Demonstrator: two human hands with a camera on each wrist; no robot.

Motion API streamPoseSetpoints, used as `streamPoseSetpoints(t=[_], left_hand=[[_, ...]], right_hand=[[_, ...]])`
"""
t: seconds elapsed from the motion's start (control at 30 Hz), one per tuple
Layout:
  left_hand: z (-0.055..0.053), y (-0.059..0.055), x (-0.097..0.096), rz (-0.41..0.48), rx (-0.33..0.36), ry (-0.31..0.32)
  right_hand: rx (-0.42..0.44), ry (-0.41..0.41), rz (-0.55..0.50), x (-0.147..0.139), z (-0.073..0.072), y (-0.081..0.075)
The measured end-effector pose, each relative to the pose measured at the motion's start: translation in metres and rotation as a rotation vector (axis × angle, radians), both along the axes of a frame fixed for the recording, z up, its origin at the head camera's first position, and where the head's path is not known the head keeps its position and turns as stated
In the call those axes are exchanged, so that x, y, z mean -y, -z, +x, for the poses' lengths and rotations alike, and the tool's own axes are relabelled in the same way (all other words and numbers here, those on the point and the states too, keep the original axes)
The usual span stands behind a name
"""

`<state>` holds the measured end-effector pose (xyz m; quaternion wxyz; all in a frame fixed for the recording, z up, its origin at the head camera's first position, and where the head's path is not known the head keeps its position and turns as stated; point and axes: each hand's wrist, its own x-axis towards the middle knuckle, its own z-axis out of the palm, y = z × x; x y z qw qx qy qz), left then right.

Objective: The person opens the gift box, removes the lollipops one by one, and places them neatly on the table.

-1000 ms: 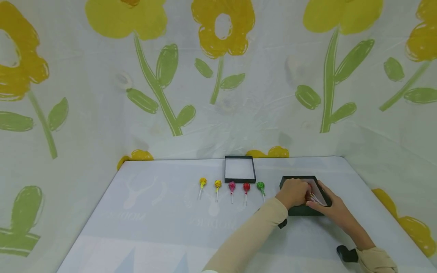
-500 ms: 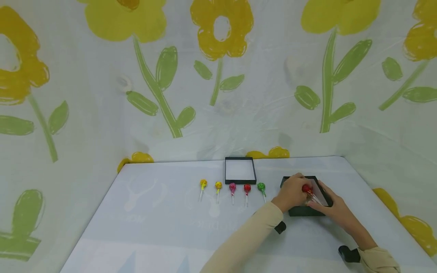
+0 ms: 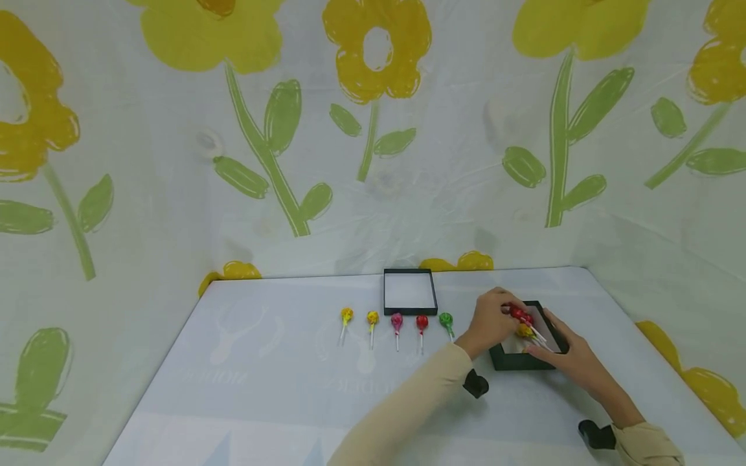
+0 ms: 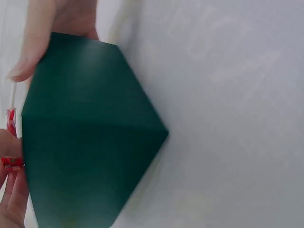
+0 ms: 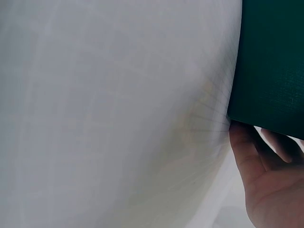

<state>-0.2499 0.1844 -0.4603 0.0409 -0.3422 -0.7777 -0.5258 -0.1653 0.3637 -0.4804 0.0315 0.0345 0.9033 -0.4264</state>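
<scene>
My left hand (image 3: 491, 321) is over the left side of a dark green open box (image 3: 522, 361), its fingers pinching a red lollipop (image 3: 515, 312). In the left wrist view, red wrapper (image 4: 12, 164) shows between those fingers. More lollipops lie inside the box, among them a yellow lollipop (image 3: 524, 331), their white sticks pointing toward my right hand (image 3: 577, 356). That hand grips the box's right side, thumb over the rim beside the sticks. In the right wrist view, its fingers (image 5: 247, 152) are against the box's lower edge. Part of the box's inside is hidden by my hands.
Left of the box, several lollipops lie in a row: two yellow, then a pink lollipop (image 3: 397, 321), a red one and a green lollipop (image 3: 446, 320). Behind them lies a black-rimmed lid (image 3: 410, 310), inside up. A flowered cloth (image 3: 443, 129) hangs behind the white table (image 3: 262, 362).
My left hand has drawn back leftward and up from inside the box, uncovering red and yellow lollipops there. My right hand keeps its hold on the box.
</scene>
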Motion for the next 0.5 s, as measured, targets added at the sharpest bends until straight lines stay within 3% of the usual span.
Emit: streamPoseSetpoints(t=[0.17, 0.5], left_hand=[[-0.001, -0.008, 0.011, -0.015, -0.051, 0.066], [-0.001, -0.017, 0.038, -0.105, -0.186, 0.088]], right_hand=[[-0.014, -0.002, 0.002, -0.001, 0.000, 0.000], [-0.003, -0.003, 0.010, 0.000, 0.001, -0.002]])
